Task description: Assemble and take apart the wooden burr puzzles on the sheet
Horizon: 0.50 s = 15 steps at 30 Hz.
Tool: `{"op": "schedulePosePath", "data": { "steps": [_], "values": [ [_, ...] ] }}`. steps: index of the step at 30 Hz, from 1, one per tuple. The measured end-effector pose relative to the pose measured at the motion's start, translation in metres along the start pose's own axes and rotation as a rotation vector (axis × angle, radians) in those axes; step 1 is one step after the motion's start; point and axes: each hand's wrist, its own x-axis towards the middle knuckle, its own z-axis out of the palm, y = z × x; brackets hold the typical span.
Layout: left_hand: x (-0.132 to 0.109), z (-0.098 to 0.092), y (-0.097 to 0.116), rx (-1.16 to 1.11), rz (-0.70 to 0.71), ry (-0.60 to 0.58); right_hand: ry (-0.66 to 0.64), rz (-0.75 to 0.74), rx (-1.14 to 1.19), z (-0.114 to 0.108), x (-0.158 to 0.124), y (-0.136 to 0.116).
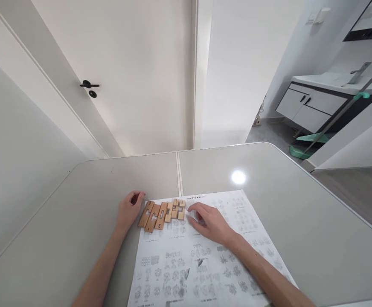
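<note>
Several flat wooden puzzle pieces lie side by side in a row near the top left of a printed sheet (160, 264). The larger brown notched pieces (153, 217) at the left bear dark numbers; the smaller, paler notched blocks (175, 211) are at the right. My left hand (130, 209) rests on the table just left of the row, fingers curled in loosely, with nothing seen in them. On the sheet right of the row lies my right hand (210, 222), thumb and index finger apart. Its fingertips point at the rightmost block, close to it but not holding it.
The pale grey table (301, 213) has a seam down its middle and a bright light reflection. Small drawings cover the sheet. Beyond the far edge stands a white door with a black handle (89, 84). A sink cabinet (314, 104) and green dustpan (301, 151) are at the right.
</note>
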Motion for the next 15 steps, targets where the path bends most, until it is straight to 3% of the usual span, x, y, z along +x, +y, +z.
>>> {"op": "schedulePosePath", "data": {
  "steps": [15],
  "values": [
    [-0.0074,-0.0005,0.0019,0.006,0.035,0.006,0.044,0.032,0.041,-0.0010,-0.0012,0.0018]
  ]
}}
